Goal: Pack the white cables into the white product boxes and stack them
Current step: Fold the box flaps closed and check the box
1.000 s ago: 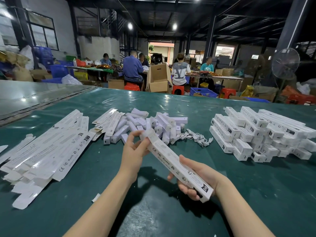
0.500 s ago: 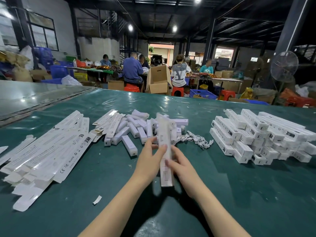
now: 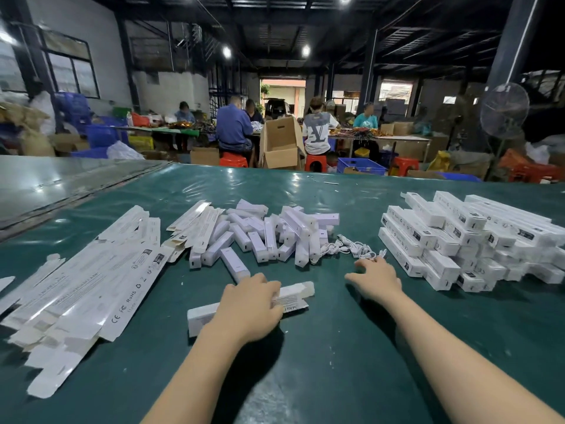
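A long white product box (image 3: 295,296) lies flat on the green table (image 3: 336,377) in front of me, its right end flap open. My left hand (image 3: 252,304) rests on top of the box, fingers curled over its far edge. My right hand (image 3: 374,278) hovers to the right, fingers spread, fingertips close to a small tangle of white cables (image 3: 356,249). I cannot tell whether the fingertips touch the cables.
Flat unfolded white cartons (image 3: 82,280) lie at the left. A loose heap of small white boxes (image 3: 269,232) sits at the centre back. Stacked long packed boxes (image 3: 467,237) stand at the right. People work at tables beyond the far edge.
The box stood upright between both hands; now it lies flat under my left hand. My right hand has let go and moved right toward the cables.
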